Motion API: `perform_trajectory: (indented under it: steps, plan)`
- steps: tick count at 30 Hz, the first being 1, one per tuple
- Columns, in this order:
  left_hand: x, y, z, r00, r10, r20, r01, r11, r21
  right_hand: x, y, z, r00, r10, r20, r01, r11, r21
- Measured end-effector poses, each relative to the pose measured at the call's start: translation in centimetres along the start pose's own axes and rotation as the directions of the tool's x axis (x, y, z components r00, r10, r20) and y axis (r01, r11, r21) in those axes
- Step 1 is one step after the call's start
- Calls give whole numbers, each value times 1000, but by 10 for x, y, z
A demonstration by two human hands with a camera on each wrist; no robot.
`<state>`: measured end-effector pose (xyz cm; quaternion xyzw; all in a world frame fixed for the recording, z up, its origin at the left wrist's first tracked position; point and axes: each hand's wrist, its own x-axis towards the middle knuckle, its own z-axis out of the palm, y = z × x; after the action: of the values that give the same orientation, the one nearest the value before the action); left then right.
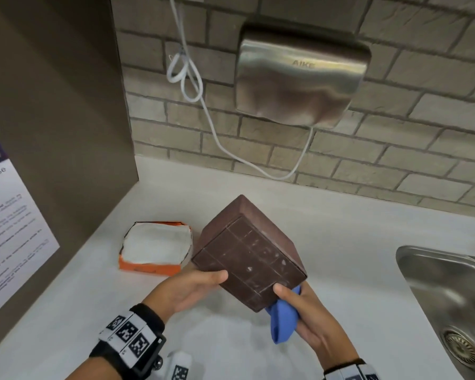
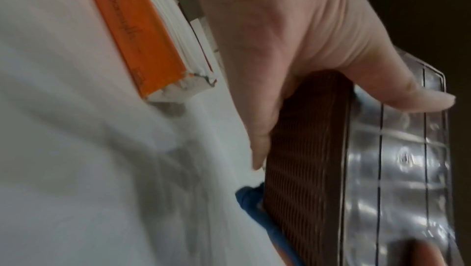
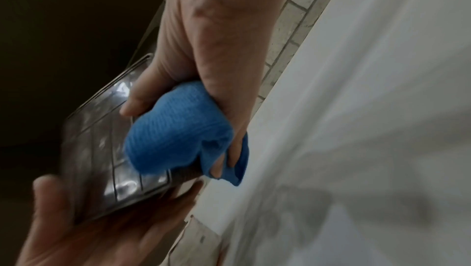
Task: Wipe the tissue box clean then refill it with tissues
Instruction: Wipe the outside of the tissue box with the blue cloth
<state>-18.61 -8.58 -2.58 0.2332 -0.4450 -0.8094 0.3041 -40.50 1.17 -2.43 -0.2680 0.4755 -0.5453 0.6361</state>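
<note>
A dark brown tissue box (image 1: 247,253) is held tilted above the white counter, its smudged grid-marked face turned up toward me. My left hand (image 1: 192,286) grips its lower left side, thumb on the gridded face (image 2: 397,169). My right hand (image 1: 307,311) holds a bunched blue cloth (image 1: 283,316) against the box's lower right corner, thumb on the face and fingers wrapped in the cloth (image 3: 178,127) underneath. An orange pack of white tissues (image 1: 155,248) lies open on the counter left of the box.
A steel sink (image 1: 450,297) with a drain sits at the right. A steel hand dryer (image 1: 302,78) and its white cable (image 1: 187,75) hang on the brick wall behind. A brown side panel with a printed notice (image 1: 8,229) stands at the left.
</note>
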Motion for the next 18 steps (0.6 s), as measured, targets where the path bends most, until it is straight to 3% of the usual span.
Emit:
perform_trajectory:
  steps: [3,7,12,16,18]
  plan:
    - [-5,15,-13,999,3,44,-5,999,46,2,-9,-6,1000,-28,-1,28,997,-70]
    - [-10,41,-15,995,100,1,-100,992,-75,2,-21,-11,998,-52,45,58,989,-134]
    - [-9,61,3,993,86,82,-106,949,298,1,-36,-16,994,-95,54,103,980,-171]
    - [3,53,2,995,89,54,-104,877,469,5,-44,-22,989,-140,50,148,961,-235]
    - [8,41,-1,994,107,-17,-83,854,514,6,-44,-26,987,-156,40,161,950,-268]
